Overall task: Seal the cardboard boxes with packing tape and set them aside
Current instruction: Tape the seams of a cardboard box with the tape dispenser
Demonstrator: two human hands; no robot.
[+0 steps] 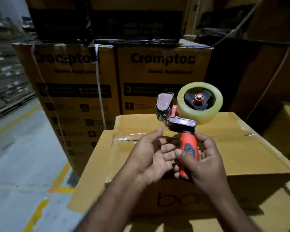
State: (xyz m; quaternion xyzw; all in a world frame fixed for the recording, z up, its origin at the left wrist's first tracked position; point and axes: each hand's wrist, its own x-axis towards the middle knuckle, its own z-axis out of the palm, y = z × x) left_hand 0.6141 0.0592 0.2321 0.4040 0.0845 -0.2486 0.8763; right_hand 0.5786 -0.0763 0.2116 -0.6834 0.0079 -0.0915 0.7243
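A brown cardboard box [241, 153] sits in front of me, its top flaps closed with a strip of clear tape across the seam at the far left. Above it I hold a tape dispenser [189, 131] with a red handle and a roll of clear tape [200, 101]. My right hand [203, 158] grips the red handle, thumb across its front. My left hand [151, 156] is just left of the handle, palm up and fingers relaxed, holding nothing.
Stacked printed cartons [161, 77] rise right behind the box, with more cartons [274, 64] at the right. Another carton [266, 220] lies under the box. Grey floor [20, 156] with yellow lines opens to the left, with loaded pallets [5, 81] beyond.
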